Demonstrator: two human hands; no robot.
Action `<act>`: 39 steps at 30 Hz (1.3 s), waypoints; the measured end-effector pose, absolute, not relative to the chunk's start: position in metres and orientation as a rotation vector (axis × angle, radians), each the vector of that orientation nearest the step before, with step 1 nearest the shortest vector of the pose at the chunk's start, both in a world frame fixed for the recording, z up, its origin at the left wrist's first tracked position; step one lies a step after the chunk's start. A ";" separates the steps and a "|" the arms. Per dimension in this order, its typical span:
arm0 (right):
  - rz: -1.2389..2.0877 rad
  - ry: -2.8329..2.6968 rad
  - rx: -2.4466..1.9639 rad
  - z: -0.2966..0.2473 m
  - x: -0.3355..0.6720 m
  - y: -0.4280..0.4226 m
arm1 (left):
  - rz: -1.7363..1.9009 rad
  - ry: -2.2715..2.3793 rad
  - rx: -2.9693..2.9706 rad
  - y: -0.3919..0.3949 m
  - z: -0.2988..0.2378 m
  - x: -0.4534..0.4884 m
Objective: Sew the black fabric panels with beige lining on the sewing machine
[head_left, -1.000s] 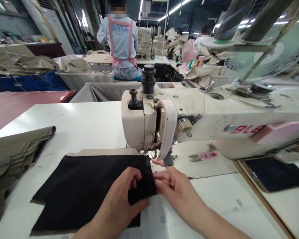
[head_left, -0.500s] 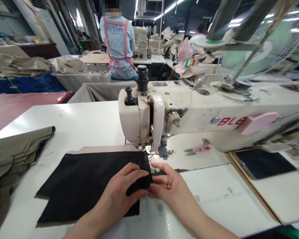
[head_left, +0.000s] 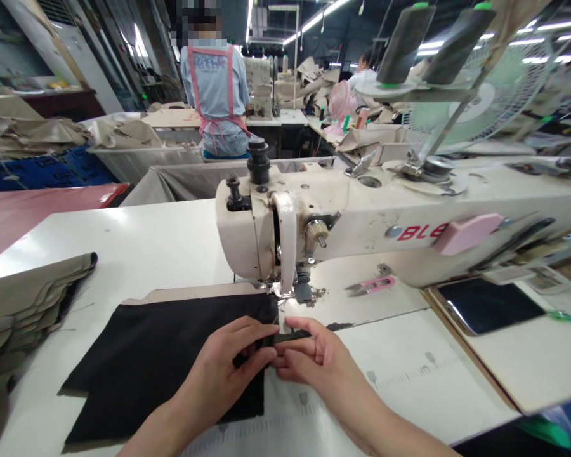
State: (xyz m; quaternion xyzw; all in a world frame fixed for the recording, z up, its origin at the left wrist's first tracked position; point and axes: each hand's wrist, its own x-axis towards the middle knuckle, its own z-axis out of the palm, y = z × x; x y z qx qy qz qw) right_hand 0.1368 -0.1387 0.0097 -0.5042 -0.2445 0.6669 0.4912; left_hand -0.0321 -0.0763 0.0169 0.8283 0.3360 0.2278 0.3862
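A black fabric panel (head_left: 171,362) lies flat on the white sewing table, with a beige layer (head_left: 195,292) showing along its far edge. Its far right corner sits by the needle and presser foot of a sewing machine (head_left: 252,235). My left hand (head_left: 223,365) rests over the panel, thumb and fingers pinching its right edge. From the other side, my right hand (head_left: 314,355) meets that edge with closed fingertips, its index finger raised towards the machine. The fabric between my fingertips is partly hidden.
Pink-handled thread snips (head_left: 371,287) lie under the machine arm. A phone (head_left: 490,306) rests at the right. Stacked beige fabric pieces (head_left: 38,298) cover the table's left side. Thread cones (head_left: 404,44) stand above the machine. Ahead, a person in a pink-strapped apron (head_left: 216,95) faces away.
The panel's right edge, earlier lying flatter beneath my left fingers, is now bunched or folded between my fingertips. The whole view has shifted slightly; both hands stay close together.
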 end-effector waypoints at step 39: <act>1.761 -0.612 -1.154 0.024 0.129 -0.140 | 1.044 0.802 2.854 -0.106 0.008 -0.029</act>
